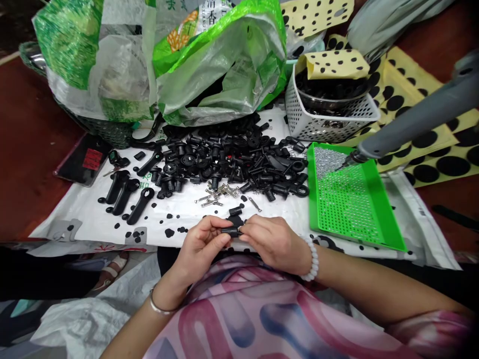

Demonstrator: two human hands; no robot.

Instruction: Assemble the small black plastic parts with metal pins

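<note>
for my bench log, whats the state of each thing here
left hand, pinching a black tube
right hand, fingertips at the tube's end
middle bag, mouth open
green tray, uncovered, holding silver bits
basket, holding a filled bowl
handles, laid side by side
metal clips, scattered loose
black parts, heaped

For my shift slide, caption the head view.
Left hand grips a black cylinder, right hand at its end, before heaped black parts.

my left hand [202, 247] holds black cylinder [229, 231], right hand [275, 244] at its end; black parts [213, 154] heaped ahead, green tray [391, 222] rightward.
</note>
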